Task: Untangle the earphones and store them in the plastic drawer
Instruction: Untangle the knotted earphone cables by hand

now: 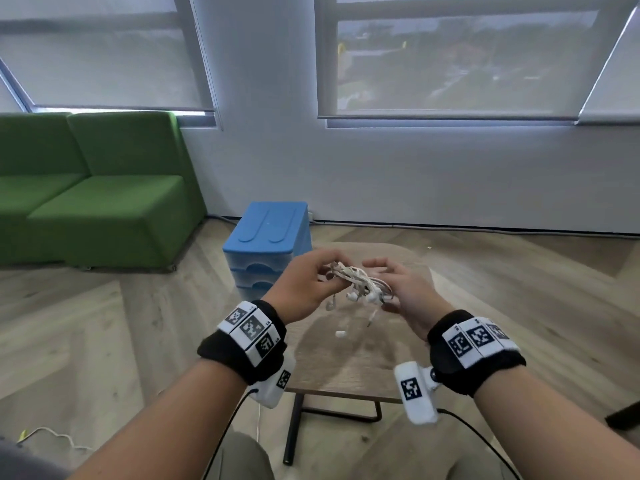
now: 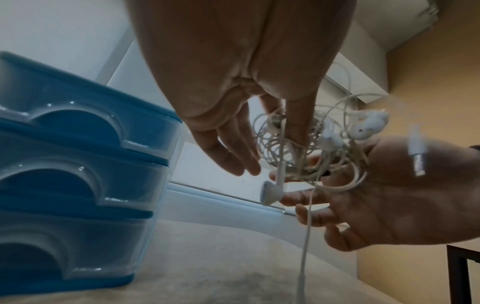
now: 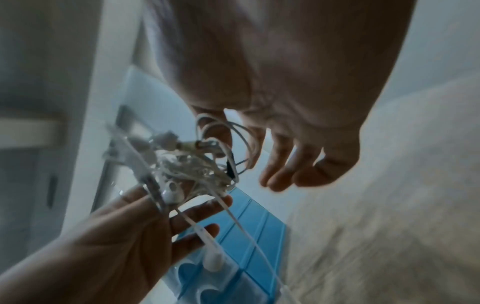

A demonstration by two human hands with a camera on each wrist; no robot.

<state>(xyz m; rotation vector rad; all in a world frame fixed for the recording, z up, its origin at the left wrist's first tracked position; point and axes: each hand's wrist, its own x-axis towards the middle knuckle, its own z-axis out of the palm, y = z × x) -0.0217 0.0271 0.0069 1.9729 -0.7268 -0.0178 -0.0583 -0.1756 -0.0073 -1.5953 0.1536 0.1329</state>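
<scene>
A tangled bunch of white earphones (image 1: 360, 284) hangs in the air between my two hands, above a small brown table (image 1: 346, 358). My left hand (image 1: 304, 285) pinches the left end of the tangle with curled fingers. From the right, my right hand (image 1: 405, 289) holds the other side between thumb and forefinger, its remaining fingers loosely spread. One earbud (image 1: 340, 334) and a plug (image 1: 372, 318) dangle below. The left wrist view has the tangle (image 2: 298, 148) under my left hand (image 2: 233, 82). A blue plastic drawer unit (image 1: 266, 233) stands at the table's far left corner, its drawers (image 2: 78, 144) closed.
A green sofa (image 1: 97, 202) stands on the wood floor at the left against the white wall, with blinded windows above. A thin white cable (image 1: 59, 436) lies on the floor at lower left. A dark object (image 1: 623, 415) shows at the right edge.
</scene>
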